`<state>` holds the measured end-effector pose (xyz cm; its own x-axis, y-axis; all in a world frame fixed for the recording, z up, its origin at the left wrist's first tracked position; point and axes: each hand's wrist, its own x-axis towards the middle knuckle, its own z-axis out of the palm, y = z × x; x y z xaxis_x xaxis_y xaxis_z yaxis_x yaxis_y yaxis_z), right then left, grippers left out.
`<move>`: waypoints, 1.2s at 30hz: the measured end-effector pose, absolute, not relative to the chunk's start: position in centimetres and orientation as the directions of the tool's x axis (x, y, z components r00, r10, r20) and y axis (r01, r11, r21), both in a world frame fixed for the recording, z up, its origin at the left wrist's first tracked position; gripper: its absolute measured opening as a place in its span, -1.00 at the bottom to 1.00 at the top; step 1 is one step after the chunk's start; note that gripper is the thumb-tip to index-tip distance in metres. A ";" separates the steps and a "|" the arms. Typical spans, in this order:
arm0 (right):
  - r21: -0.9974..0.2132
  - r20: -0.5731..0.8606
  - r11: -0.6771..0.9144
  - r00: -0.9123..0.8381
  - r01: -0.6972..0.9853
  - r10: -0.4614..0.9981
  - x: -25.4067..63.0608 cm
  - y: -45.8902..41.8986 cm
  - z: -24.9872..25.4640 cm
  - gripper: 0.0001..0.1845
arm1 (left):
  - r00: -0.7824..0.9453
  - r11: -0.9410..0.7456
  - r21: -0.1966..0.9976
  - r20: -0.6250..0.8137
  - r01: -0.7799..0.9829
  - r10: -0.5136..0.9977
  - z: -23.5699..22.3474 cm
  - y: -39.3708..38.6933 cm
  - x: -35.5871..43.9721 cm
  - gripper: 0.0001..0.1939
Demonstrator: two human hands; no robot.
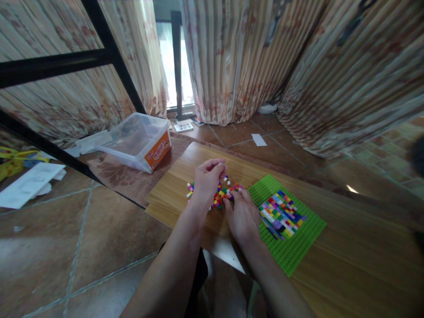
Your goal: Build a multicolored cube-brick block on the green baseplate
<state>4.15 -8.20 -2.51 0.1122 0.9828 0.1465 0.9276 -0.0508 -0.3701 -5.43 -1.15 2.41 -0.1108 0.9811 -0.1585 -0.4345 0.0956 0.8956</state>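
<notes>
A loose pile of small coloured building bricks (218, 199) lies on the wooden table, partly covered by my hands. My left hand (208, 179) is over the pile's left side, its thumb and fingers drawn together in a pinch. Whatever may be between those fingertips is too small to make out. Reaching into the pile's right side, my right hand (244, 216) touches bricks with its thumb and fingers slightly apart. Just right of it lies a green studded baseplate (298, 260), bearing a many-coloured patch of bricks (281, 214).
The wooden table (357, 247) stretches off to the right. A clear plastic box (129, 152) with an orange label stands on a brown mat beyond the table's left end. Black metal bars (56, 62) cross the left. Floor-length curtains (225, 66) hang behind.
</notes>
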 end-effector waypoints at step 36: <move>-0.990 0.134 0.096 0.517 0.100 0.846 12.0 -11.7 1.8 -0.70 | 0.533 0.013 0.972 0.117 -0.233 0.838 3.0 -4.5 0.2 -0.80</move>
<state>12.03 -11.73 1.83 0.5166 0.8457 0.1338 0.1000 0.0956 -0.9904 0.16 -4.52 2.99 0.5330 0.8380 0.1168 -0.2329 0.0126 0.9724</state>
